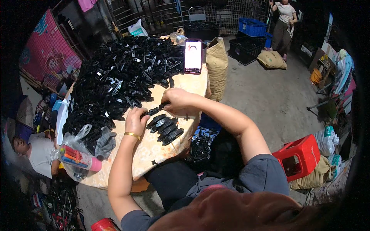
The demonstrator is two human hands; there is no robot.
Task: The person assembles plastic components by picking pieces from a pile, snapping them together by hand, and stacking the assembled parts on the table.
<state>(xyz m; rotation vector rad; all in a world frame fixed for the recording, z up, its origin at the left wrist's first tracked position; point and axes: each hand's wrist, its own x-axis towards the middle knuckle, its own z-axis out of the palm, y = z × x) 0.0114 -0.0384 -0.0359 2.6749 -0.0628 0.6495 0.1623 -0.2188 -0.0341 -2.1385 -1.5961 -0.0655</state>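
Observation:
My left hand (135,122), with a gold bangle at the wrist, is closed on one end of a short line of black plastic pieces (153,111). At its other end my right hand (178,99) pinches it between thumb and fingers. Whether the pieces are joined cannot be made out. Just below, a neat row of several similar black plastic pieces (165,129) lies side by side on the patterned tablecloth (148,151). A large heap of loose black plastic pieces (123,73) covers the far left of the table.
A phone (193,56) stands upright at the table's far right edge, by a tan sack (217,69). Pens in a pack (77,157) and a grey cloth (105,143) lie left. A red stool (298,158) stands right. One person (284,23) stands far right; another (40,152) is left.

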